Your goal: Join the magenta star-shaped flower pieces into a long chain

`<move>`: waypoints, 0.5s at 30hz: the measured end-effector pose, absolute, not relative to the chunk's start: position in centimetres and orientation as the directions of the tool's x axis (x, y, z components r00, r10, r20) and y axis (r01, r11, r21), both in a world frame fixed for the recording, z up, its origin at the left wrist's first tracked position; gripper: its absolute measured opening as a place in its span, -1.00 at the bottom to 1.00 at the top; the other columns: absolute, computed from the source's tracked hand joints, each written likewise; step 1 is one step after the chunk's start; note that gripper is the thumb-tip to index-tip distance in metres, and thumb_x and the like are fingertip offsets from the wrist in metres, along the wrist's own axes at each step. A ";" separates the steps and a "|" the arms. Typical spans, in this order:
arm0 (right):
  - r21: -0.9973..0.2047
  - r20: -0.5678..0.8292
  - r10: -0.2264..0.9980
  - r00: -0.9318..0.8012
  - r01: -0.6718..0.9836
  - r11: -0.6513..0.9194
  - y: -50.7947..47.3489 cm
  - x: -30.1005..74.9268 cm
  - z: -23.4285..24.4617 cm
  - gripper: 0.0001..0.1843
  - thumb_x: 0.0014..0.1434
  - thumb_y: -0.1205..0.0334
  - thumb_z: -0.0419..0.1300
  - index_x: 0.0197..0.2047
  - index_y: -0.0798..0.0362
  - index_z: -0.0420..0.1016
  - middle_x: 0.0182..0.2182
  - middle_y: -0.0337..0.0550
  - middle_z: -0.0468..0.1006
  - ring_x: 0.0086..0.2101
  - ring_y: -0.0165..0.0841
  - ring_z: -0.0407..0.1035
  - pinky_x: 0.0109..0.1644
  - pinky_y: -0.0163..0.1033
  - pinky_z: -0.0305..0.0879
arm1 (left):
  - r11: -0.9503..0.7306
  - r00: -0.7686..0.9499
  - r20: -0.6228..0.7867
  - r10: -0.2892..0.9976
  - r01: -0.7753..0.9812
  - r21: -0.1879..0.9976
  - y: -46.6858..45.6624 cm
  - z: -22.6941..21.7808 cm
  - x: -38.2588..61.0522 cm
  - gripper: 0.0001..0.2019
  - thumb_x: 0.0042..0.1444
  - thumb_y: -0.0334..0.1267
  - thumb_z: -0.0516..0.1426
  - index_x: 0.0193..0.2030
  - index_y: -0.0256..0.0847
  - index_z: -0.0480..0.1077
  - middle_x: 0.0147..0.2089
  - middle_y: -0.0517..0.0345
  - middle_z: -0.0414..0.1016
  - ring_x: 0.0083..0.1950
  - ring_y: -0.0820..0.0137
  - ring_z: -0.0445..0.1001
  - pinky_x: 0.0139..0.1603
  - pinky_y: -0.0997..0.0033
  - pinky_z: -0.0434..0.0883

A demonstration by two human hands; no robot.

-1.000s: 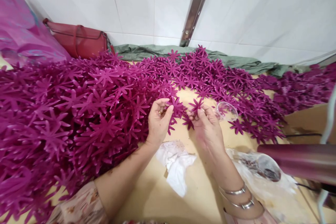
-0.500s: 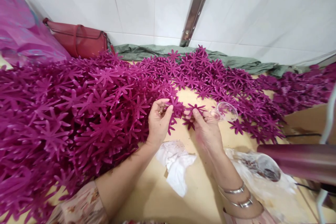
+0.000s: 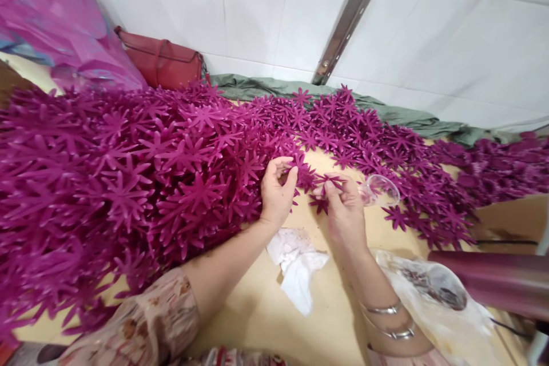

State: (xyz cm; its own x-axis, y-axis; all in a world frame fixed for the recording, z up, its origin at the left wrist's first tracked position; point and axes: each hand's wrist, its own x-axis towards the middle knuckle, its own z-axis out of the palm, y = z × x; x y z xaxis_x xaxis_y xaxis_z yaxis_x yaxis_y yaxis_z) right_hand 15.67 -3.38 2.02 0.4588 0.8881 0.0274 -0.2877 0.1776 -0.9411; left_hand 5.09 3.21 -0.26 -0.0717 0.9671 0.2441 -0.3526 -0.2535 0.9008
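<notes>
A big heap of magenta flower-shaped cut-outs [image 3: 128, 183] covers the left and back of the yellow table [image 3: 257, 309]. My left hand [image 3: 278, 191] is closed in a pinch on a small stack of these flowers [image 3: 303, 170] at the heap's edge. Right beside it, my right hand [image 3: 345, 206] pinches one single flower [image 3: 332, 180] between thumb and fingertips. Another loose flower [image 3: 319, 204] lies on the table under my hands. Bangles circle my right wrist.
A small clear cup [image 3: 380, 187] lies just right of my right hand. Crumpled white tissue [image 3: 295, 263] sits below my hands, and a clear plastic bag [image 3: 433, 297] beside a maroon cylinder [image 3: 493, 283]. A red handbag [image 3: 165, 60], green cloth [image 3: 300, 88] and metal bracket [image 3: 343, 31] line the tiled wall.
My right hand has tilted its single flower flatter and brought it closer to the stack in my left hand. The camera has shifted, moving the whole scene right and down in view.
</notes>
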 end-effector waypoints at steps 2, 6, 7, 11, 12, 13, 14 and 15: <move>-0.952 0.052 0.881 0.471 -0.242 0.185 -3.4 15.7 1.9 -0.74 0.16 0.07 0.42 -0.13 -0.10 0.51 -0.46 -0.37 0.53 -0.45 -0.45 0.39 -0.29 -0.31 0.38 | -0.269 -0.087 0.255 0.963 -0.351 0.897 3.3 -0.3 5.2 -0.82 0.25 -0.29 0.22 -0.03 -0.20 0.39 -0.09 0.07 0.54 -0.06 0.42 0.54 0.11 0.36 0.47; -0.975 0.167 0.813 0.558 -0.030 0.221 -3.5 16.0 1.5 -0.75 0.15 0.04 0.42 -0.18 -0.04 0.56 -0.28 -0.23 0.57 -0.32 -0.42 0.43 -0.21 -0.27 0.41 | -0.283 -0.087 0.270 0.959 -0.332 0.900 3.2 -0.3 5.2 -0.82 0.26 -0.31 0.20 -0.01 -0.20 0.39 -0.05 0.04 0.55 -0.03 0.41 0.55 0.12 0.34 0.47; -0.973 0.201 0.801 0.564 0.022 0.229 -3.4 16.1 1.4 -0.76 0.14 0.04 0.43 -0.20 -0.03 0.57 -0.19 -0.19 0.57 -0.24 -0.40 0.45 -0.13 -0.24 0.43 | -0.284 -0.087 0.270 0.959 -0.322 0.903 3.2 -0.3 5.2 -0.82 0.27 -0.31 0.20 -0.01 -0.20 0.39 -0.05 0.04 0.55 -0.03 0.40 0.55 0.12 0.33 0.47; -0.950 0.311 0.785 0.535 0.180 0.254 -3.5 16.2 1.3 -0.81 0.11 0.10 0.44 -0.30 -0.01 0.57 0.02 -0.13 0.47 0.02 -0.33 0.42 0.11 -0.14 0.40 | -0.286 -0.092 0.271 0.958 -0.298 0.911 3.3 -0.4 5.3 -0.83 0.28 -0.31 0.19 -0.01 -0.21 0.39 -0.06 0.02 0.56 -0.03 0.39 0.55 0.13 0.31 0.47; -0.947 0.320 0.786 0.530 0.198 0.252 -3.5 16.1 1.4 -0.82 0.11 0.12 0.44 -0.31 -0.01 0.57 0.03 -0.13 0.46 0.03 -0.32 0.41 0.12 -0.12 0.40 | -0.286 -0.093 0.271 0.958 -0.295 0.912 3.3 -0.4 5.3 -0.83 0.28 -0.31 0.19 0.00 -0.21 0.39 -0.06 0.01 0.56 -0.03 0.38 0.55 0.14 0.30 0.48; -0.946 0.322 0.787 0.527 0.205 0.250 -3.6 16.1 1.5 -0.81 0.10 0.13 0.44 -0.34 -0.01 0.55 0.00 -0.13 0.47 0.01 -0.32 0.42 0.11 -0.12 0.41 | -0.287 -0.094 0.271 0.958 -0.287 0.914 3.3 -0.5 5.3 -0.83 0.28 -0.31 0.19 0.00 -0.21 0.39 -0.05 0.01 0.56 -0.03 0.38 0.55 0.14 0.30 0.48; -0.947 0.319 0.787 0.529 0.201 0.250 -3.6 16.0 1.6 -0.80 0.09 0.13 0.45 -0.36 0.00 0.54 -0.03 -0.13 0.48 -0.02 -0.33 0.43 0.08 -0.13 0.42 | -0.288 -0.096 0.272 0.957 -0.276 0.917 3.3 -0.5 5.3 -0.83 0.28 -0.31 0.19 0.00 -0.21 0.40 -0.05 0.00 0.56 -0.02 0.37 0.55 0.14 0.29 0.48; -0.949 0.314 0.784 0.536 0.188 0.252 -3.6 15.9 1.6 -0.78 0.08 0.14 0.46 -0.38 0.01 0.52 -0.07 -0.14 0.49 -0.07 -0.34 0.44 0.04 -0.15 0.43 | -0.291 -0.098 0.274 0.957 -0.264 0.920 3.3 -0.6 5.4 -0.83 0.28 -0.31 0.19 -0.01 -0.21 0.40 -0.04 0.00 0.56 -0.02 0.36 0.55 0.15 0.28 0.48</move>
